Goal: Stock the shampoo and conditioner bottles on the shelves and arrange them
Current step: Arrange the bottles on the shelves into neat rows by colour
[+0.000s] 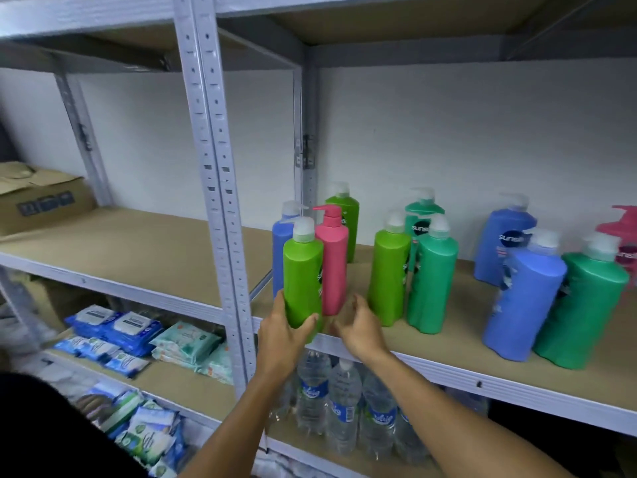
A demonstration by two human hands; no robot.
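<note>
A light green pump bottle (303,281) stands at the front left corner of the right-hand shelf (458,336), and my left hand (281,334) grips its base. A pink pump bottle (332,260) stands just behind it, with a blue bottle (280,246) and a green bottle (344,215) further back. My right hand (360,327) hovers with its fingers apart beside the pink bottle's base, holding nothing. To the right stand another light green bottle (389,274), two teal bottles (432,281), two blue bottles (524,298), a dark green bottle (582,305) and a pink bottle (624,243) at the frame edge.
Grey steel uprights (213,167) divide the racks. The left shelf holds a cardboard box (38,198) at its far end. Below are water bottles (344,398) and packs of wet wipes (131,329). The shelf above hangs low overhead.
</note>
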